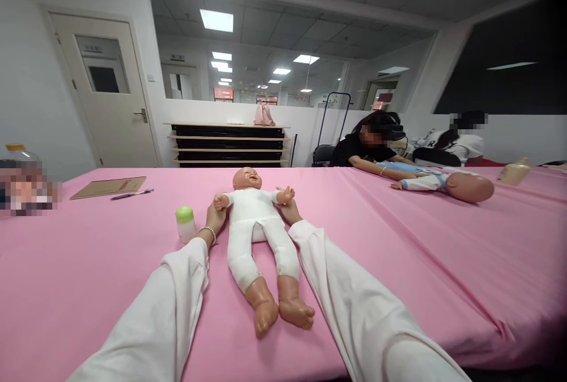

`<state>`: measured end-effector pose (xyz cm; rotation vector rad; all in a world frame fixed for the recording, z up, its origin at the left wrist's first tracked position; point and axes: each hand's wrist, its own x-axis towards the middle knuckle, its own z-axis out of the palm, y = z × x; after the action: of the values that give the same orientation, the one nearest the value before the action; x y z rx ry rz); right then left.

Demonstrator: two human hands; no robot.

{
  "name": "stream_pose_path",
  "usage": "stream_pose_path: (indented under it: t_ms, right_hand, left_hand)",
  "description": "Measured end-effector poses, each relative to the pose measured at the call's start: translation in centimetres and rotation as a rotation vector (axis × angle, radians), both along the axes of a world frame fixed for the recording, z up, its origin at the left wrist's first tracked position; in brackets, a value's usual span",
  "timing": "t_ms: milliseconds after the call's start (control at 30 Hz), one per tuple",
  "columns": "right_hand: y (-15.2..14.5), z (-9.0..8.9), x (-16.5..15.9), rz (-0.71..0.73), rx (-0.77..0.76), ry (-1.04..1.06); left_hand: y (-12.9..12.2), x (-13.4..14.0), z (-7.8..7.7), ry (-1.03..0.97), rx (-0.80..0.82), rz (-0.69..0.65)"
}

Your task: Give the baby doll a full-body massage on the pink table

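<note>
A baby doll [252, 216] with a white cloth body lies on its back on the pink-covered table, its head away from me and bare feet towards me. My left hand [215, 218] is closed at the doll's arm on the left side, and its fingers are mostly hidden behind that arm. On the other side my right hand [290, 212] grips at the other arm, fingers also largely out of sight. Just left of my left wrist stands a small white bottle with a green cap [185, 225].
A brown clipboard or notebook [108, 187] and a pen [132, 194] lie at the far left. Another person [367, 143] leans over a second doll [460, 186] at the right. Beyond that doll stands a beige bottle [514, 171]. The pink cloth [376, 240] has folds on the right.
</note>
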<state>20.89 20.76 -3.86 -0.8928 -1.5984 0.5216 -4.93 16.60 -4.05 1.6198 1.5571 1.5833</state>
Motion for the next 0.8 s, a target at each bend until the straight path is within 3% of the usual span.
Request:
stream_pose_path:
  t_ms: [200,433,600,700,800]
  right_hand:
    - [2.9,0.4,-1.6,-0.185,-0.193,0.006]
    - [4.8,0.3,-1.5,-0.196,-0.251,-0.127]
    - [5.0,0.1,-1.5,-0.232,-0.334,-0.174]
    - [4.6,0.3,-1.5,-0.206,-0.281,-0.149]
    - [3.6,0.6,-1.5,-0.258,-0.240,-0.089]
  left_hand:
    - [2.3,1.2,0.8,-0.014,-0.015,0.107]
    - [5.5,0.5,0.9,0.141,-0.242,0.130]
    - [6.2,0.6,1.5,0.209,-0.432,0.183]
    - [6.0,0.7,1.4,0.213,-0.406,0.175]
    - [5.4,0.7,1.2,0.170,-0.273,0.180]
